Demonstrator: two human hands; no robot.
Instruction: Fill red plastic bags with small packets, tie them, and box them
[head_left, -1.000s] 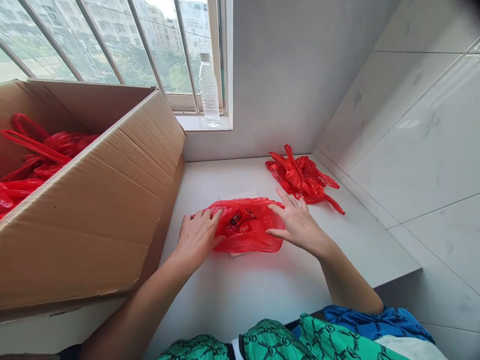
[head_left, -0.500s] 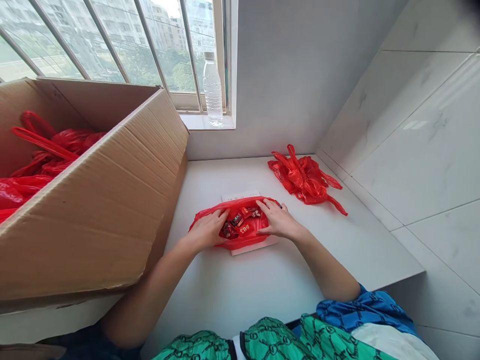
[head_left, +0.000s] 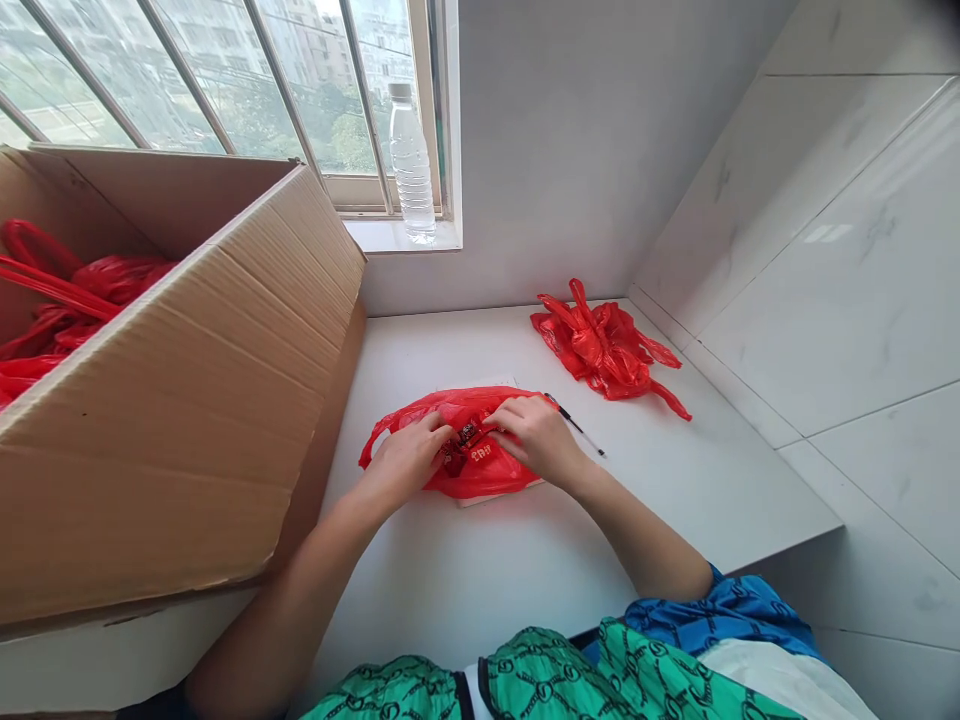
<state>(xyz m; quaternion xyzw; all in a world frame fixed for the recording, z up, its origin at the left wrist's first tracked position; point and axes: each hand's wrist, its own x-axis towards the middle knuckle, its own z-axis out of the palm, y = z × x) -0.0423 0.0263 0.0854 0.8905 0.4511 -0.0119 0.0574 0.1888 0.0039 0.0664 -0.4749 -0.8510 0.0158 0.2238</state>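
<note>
Honestly nothing here is properly readable. The red plastic bag [head_left: 480, 472] has some white print on it, but I can't make out the characters, and the dark wrappers [head_left: 466, 435] inside have tiny print that's way too small. The green shirt [head_left: 551, 680] only has a repeating logo-style pattern, no legible words.

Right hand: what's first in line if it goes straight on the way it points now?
The red plastic bag: the right hand's fingertips already rest on it. Next in line look to be the small wrapped packets in the bag's mouth, then the left hand, though depth is hard to judge.
</note>
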